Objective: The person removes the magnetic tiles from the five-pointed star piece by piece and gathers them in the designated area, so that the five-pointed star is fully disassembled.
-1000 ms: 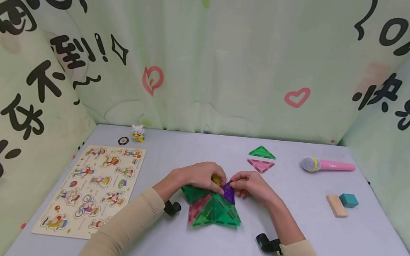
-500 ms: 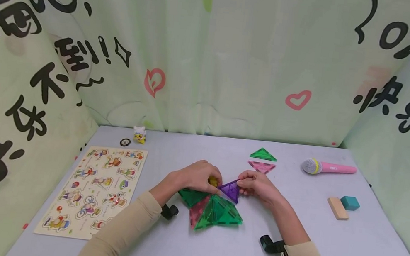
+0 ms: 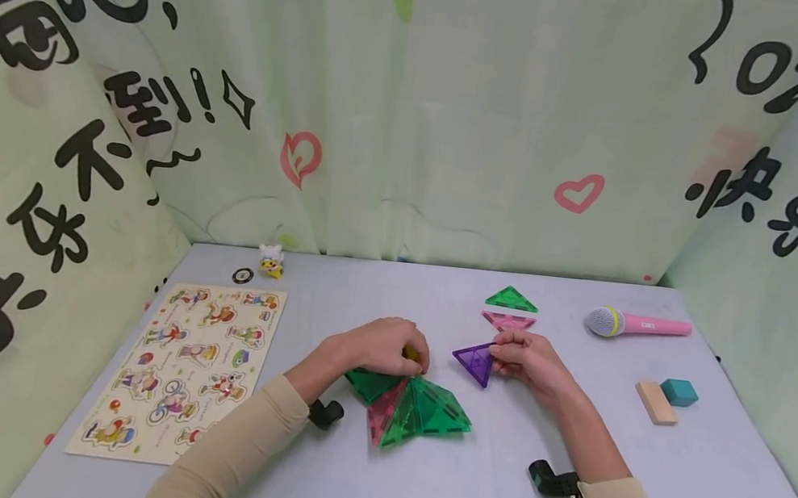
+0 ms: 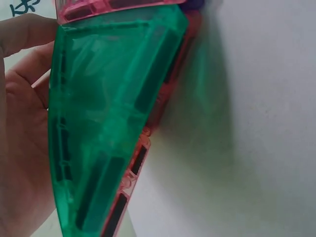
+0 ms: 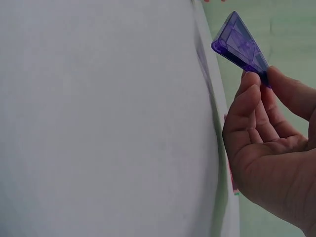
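Note:
My right hand pinches a purple triangular magnetic tile by one corner, between thumb and fingers, held up off to the right. In the right wrist view the purple tile points up and away from the fingertips. Left of it stands a magnetic tile structure of translucent green and pink triangles, with a bit of yellow tile showing under the hand. My left hand holds its top with curled fingers. A large green tile hides part of that hand in the left wrist view.
Behind the right hand lie a green triangle tile and a pink one. A pink toy microphone, a teal block and a wooden block are at right. A picture puzzle board, black ring and small figurine are at left.
My right hand has drawn the purple tile away from the structure, to the right, leaving a gap between them. The left hand stays on the structure.

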`<state>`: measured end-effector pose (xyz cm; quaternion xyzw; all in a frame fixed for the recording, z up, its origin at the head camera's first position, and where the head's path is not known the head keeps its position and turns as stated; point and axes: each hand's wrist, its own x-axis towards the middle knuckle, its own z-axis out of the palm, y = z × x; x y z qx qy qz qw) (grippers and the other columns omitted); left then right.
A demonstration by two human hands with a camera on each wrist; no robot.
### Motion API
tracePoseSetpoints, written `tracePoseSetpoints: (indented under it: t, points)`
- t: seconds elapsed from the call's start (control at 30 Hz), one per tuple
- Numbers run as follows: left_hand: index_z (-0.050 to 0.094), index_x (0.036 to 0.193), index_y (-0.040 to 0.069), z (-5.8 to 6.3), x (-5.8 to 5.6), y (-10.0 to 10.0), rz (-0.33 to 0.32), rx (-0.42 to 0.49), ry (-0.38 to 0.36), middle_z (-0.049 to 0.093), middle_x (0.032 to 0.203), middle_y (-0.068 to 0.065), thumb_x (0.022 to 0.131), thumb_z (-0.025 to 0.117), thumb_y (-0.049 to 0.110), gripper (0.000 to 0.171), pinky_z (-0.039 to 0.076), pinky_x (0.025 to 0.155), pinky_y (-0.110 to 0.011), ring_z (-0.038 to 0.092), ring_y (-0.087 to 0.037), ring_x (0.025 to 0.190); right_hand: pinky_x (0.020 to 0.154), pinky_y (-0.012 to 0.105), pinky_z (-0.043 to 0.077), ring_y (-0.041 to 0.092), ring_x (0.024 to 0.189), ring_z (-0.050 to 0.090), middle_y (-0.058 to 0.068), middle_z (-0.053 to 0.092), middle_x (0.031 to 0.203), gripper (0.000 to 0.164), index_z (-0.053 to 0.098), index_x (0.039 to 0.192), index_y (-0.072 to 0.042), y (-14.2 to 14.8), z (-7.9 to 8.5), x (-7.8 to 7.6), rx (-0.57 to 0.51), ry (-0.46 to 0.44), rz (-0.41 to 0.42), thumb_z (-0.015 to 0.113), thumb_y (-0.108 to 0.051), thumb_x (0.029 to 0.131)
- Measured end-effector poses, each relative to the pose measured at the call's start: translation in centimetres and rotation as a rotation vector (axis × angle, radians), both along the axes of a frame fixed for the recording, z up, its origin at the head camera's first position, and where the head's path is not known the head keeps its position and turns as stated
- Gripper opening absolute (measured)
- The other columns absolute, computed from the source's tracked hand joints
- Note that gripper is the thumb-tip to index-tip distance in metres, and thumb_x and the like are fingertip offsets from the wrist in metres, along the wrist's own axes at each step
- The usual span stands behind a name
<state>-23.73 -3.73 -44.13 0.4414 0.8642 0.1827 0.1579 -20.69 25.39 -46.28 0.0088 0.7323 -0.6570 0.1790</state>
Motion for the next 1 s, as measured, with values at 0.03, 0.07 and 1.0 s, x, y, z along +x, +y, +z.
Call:
tracePoseSetpoints:
  t: [0.03, 0.07, 1.0]
  points:
    - [0.075, 0.09, 0.03, 0.1, 0.1, 0.0, 0.003, -0.001, -0.007, 0.069, 0.095, 0.017, 0.093, 0.058, 0.025, 0.018, 0.048, 0.095, -0.029, 0.057, -0.004, 0.088, 0.067, 0.023, 0.052, 0.008, 0.07, 0.06, -0.003, 0.062, 0.078, 0.013, 0.055, 0.102, -0.004, 0.3, 0.1, 0.1, -0.001, -0.005, -0.006, 0.063, -0.01, 0.095]
    - [0.075, 0.09, 0.03, 0.1, 0.2, 0.0, 0.004, -0.002, -0.01, 0.068, 0.094, 0.017, 0.092, 0.057, 0.026, 0.018, 0.049, 0.086, -0.027, 0.056, -0.005, 0.086, 0.067, 0.023, 0.052, 0.008, 0.071, 0.06, -0.003, 0.062, 0.079, 0.014, 0.055, 0.103, -0.004, 0.6, 0.1, 0.1, 0.002, -0.008, -0.01, 0.064, -0.011, 0.095]
    - [0.075, 0.091, 0.031, 0.0, 1.6, -0.3, -0.061, 0.037, 0.005, 0.068, 0.092, 0.021, 0.091, 0.069, 0.042, 0.013, 0.047, 0.075, -0.017, 0.057, 0.002, 0.083, 0.071, 0.02, 0.054, 0.007, 0.076, 0.062, -0.003, 0.062, 0.089, 0.021, 0.054, 0.11, -0.004, 5.2, 0.5, 0.4, -0.002, -0.083, -0.139, 0.065, -0.017, 0.097]
